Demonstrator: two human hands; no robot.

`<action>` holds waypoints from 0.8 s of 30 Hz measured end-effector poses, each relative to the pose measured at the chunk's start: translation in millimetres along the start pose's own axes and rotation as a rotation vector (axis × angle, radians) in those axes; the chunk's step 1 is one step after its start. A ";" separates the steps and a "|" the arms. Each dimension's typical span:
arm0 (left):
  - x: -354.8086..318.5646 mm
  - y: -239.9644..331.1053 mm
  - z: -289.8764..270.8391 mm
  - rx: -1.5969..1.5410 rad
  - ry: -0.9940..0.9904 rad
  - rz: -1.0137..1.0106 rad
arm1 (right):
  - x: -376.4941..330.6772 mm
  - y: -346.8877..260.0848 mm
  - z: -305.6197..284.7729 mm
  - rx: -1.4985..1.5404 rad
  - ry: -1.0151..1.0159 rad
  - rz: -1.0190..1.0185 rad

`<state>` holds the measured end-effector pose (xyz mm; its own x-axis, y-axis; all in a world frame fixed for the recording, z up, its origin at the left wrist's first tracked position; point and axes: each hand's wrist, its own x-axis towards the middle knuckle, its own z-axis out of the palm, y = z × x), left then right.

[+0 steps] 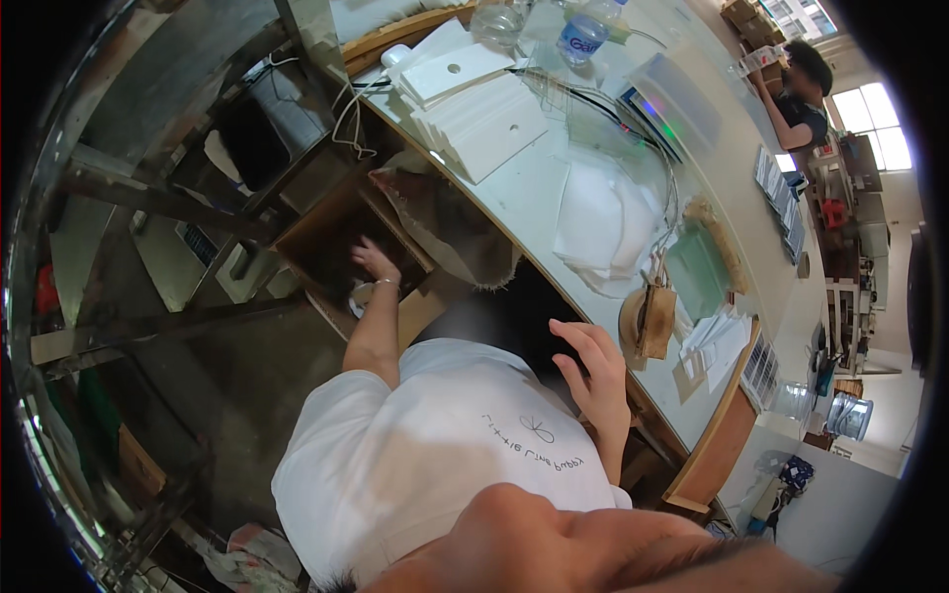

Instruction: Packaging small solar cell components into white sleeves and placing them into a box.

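Note:
My left hand (pixel 376 261) reaches down over an open cardboard box (pixel 316 237) beside the bench, its fingers spread and nothing seen in them. The inside of the box is dark, so what lies at its bottom is hard to make out; something pale shows below my wrist. My right hand (pixel 596 374) hovers by the bench's near edge in front of my white shirt, fingers bent but apart, with no object visible in it. Nearest to it on the bench is a brown roll-like piece (pixel 652 321). A fabric pouch (pixel 445 222) hangs along the bench edge near the box.
The pale workbench (pixel 514 203) carries a stack of white cards (pixel 479 124), clear plastic bags (pixel 608 217), a green tray (pixel 697 267), white papers (pixel 717 344) and a water bottle (pixel 588 40). Metal frame bars (pixel 168 203) stand at left. Another person (pixel 799 99) sits at the far right.

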<state>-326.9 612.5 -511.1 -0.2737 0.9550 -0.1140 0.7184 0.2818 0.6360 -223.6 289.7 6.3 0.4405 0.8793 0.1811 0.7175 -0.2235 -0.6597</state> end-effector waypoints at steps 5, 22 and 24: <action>-9.6 14.4 -8.5 0.328 -0.181 0.210 | -1.6 -4.4 -5.6 -0.053 0.013 -0.011; -73.4 98.0 -280.0 -0.990 -0.706 -0.093 | 61.4 56.8 209.3 0.592 -0.400 0.133; -104.0 129.8 -315.2 -0.952 -0.755 -0.124 | 65.3 43.0 216.5 0.460 -0.338 0.074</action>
<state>-406.7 520.7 -176.1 0.3606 0.8294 -0.4267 -0.1281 0.4973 0.8581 -280.8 428.5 -168.1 0.2288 0.9709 -0.0708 0.3494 -0.1498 -0.9249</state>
